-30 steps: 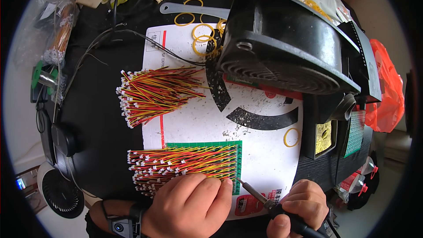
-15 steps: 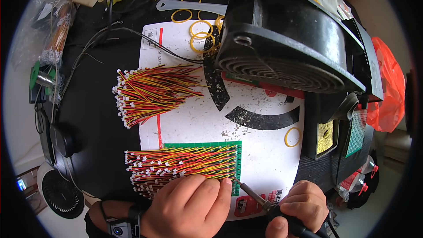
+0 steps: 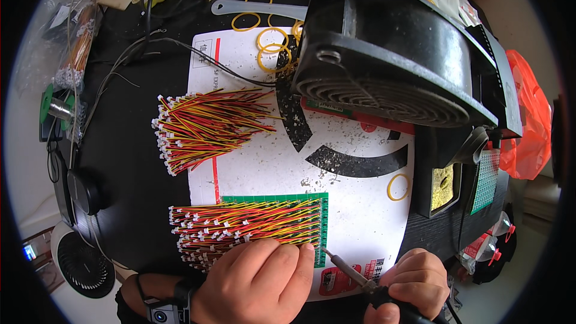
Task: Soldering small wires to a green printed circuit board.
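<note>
A green circuit board (image 3: pixel 324 219) lies on a white card, with rows of red, yellow and black wires (image 3: pixel 270 219) along its right edge. White connectors (image 3: pixel 207 230) end those wires on the left. My left hand (image 3: pixel 258 282) is closed over the wires at the board's near side, its fingertips by the right edge; the exact wire pinched is hidden. My right hand (image 3: pixel 417 282) grips a soldering iron (image 3: pixel 351 271) by its dark handle. Its tip points left and sits just off the board's edge, close to my left fingertips.
Further back lies a bundle of loose wires (image 3: pixel 210 126). A large black fan (image 3: pixel 384 48) stands at the back right, beside a yellow tip-cleaning sponge (image 3: pixel 442 187) and another green board (image 3: pixel 485 183). Rubber bands (image 3: pixel 274 57), a solder spool (image 3: pixel 58 108) and cables lie around.
The soldering iron's tip has drawn back slightly to the right and nearer me, off the board's edge. My left hand stays in nearly the same place.
</note>
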`<action>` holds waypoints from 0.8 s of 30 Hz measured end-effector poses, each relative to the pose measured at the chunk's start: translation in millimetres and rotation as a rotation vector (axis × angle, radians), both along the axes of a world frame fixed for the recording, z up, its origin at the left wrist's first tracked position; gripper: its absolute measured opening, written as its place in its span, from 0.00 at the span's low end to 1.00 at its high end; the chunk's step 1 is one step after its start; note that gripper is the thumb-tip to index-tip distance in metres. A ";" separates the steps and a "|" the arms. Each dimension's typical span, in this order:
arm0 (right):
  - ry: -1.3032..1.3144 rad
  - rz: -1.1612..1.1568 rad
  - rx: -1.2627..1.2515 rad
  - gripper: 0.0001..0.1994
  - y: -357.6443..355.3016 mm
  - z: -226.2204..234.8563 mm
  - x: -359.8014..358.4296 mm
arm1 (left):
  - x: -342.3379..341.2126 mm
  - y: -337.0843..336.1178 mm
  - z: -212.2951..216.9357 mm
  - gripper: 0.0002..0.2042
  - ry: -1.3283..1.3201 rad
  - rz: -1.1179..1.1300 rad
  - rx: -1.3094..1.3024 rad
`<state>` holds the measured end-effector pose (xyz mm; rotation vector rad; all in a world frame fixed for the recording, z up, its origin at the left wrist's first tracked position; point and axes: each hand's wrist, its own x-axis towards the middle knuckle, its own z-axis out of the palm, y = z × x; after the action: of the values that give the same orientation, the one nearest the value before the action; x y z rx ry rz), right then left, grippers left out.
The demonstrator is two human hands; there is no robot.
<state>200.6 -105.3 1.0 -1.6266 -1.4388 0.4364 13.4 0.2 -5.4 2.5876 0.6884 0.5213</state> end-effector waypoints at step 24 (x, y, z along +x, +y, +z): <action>0.037 0.188 0.188 0.09 21.0 6.9 8.1 | 0.5 -9.4 4.8 0.07 -0.085 0.118 -0.097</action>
<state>208.6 -84.3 7.9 -1.3346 -1.5626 0.4214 13.9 -9.2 -0.6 2.4307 0.8202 0.6146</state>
